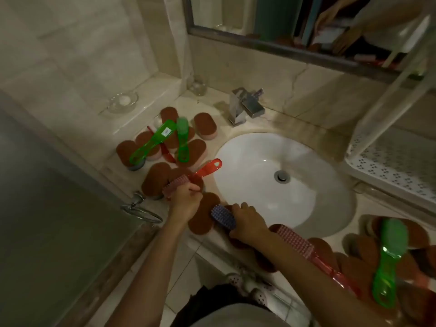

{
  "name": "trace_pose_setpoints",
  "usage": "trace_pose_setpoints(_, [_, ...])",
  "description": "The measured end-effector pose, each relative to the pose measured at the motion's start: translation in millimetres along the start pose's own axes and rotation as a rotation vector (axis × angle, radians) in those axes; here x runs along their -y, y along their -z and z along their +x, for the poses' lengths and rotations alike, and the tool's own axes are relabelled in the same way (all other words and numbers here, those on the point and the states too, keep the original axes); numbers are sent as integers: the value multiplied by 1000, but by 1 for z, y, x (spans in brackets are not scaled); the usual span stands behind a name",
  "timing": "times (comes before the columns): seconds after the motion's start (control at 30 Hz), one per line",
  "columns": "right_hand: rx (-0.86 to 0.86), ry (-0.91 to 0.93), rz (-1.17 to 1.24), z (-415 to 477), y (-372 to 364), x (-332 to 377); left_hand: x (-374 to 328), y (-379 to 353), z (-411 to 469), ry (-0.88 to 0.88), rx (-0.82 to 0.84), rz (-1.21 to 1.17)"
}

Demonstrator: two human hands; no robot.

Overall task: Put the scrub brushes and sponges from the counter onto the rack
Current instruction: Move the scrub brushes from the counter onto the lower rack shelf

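My left hand (186,199) grips a red scrub brush (200,174) by its bristle head, handle pointing toward the sink. My right hand (247,223) holds a blue-bristled brush (223,215) at the counter's front edge. Brown sponges (203,215) lie under and around both hands. Two green brushes (153,142) (182,138) rest on a sponge pile at the back left. Another red brush (304,246) and a green brush (389,256) lie on sponges at the right. The white perforated rack (396,161) stands at the right.
A white oval sink (259,161) fills the counter's middle, with a chrome faucet (245,107) behind it. A glass dish (121,101) sits on a ledge at the left. A towel ring (141,211) hangs on the glass panel. A mirror (306,24) is above.
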State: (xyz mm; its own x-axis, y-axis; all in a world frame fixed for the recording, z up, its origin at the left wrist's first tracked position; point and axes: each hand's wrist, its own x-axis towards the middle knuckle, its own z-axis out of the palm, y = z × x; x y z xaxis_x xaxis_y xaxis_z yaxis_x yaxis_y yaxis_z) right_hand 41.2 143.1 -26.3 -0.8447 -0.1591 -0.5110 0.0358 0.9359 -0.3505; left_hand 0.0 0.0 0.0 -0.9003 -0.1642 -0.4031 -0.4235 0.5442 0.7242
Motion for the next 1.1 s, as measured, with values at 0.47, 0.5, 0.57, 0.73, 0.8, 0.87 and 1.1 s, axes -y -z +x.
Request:
trace_pose_setpoints(0.47, [-219,-129,377,11,27,-2,0,-3,67,-274,-89,709])
trace_pose_setpoints(0.5, [-229,-145,395,13,30,-2,0,-3,71,-281,-61,753])
trace_pose_setpoints(0.57, [-220,-161,432,15,35,-3,0,-5,73,-297,-14,850])
trace_pose_setpoints(0.73, [-227,-181,506,20,37,-1,-4,-6,82,-350,29,954])
trace_pose_setpoints(0.8, [-244,-193,528,20,39,-2,-4,-4,81,-388,12,979])
trace_pose_setpoints(0.87, [-276,-201,550,20,43,-6,-6,-3,79,-437,-24,1012])
trace_pose_setpoints(1.1, [-456,-310,761,6,72,-35,-57,0,39,-763,-66,1009])
